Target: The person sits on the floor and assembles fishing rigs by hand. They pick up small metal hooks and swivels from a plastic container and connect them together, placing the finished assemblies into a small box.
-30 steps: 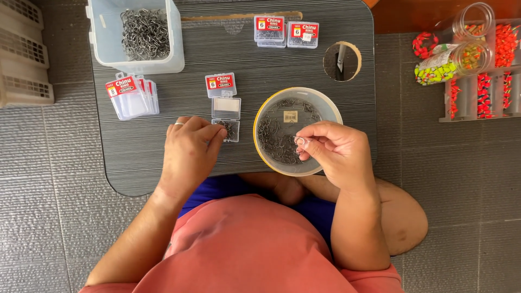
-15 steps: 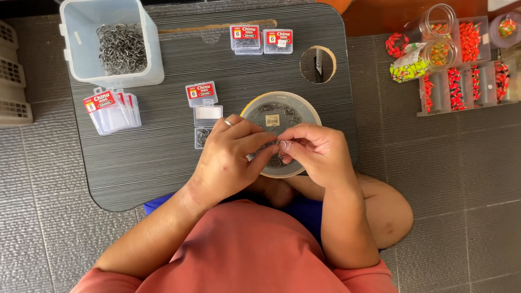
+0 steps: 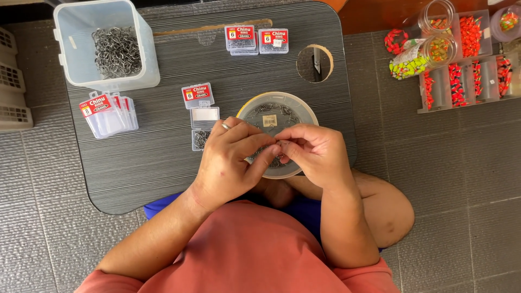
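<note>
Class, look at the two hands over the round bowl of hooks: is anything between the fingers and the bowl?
Nothing visible. The left hand and right hand meet fingertip to fingertip directly over the round bowl, partly covering it.

Round shallow bowl (image 3: 255, 111) of small metal hooks (image 3: 270, 111) on lap table.

Hooks bowl (image 3: 260, 111) on lap table (image 3: 141, 168); hook tub (image 3: 81, 65) far-left corner; small packets (image 3: 108, 114) between them.
</note>
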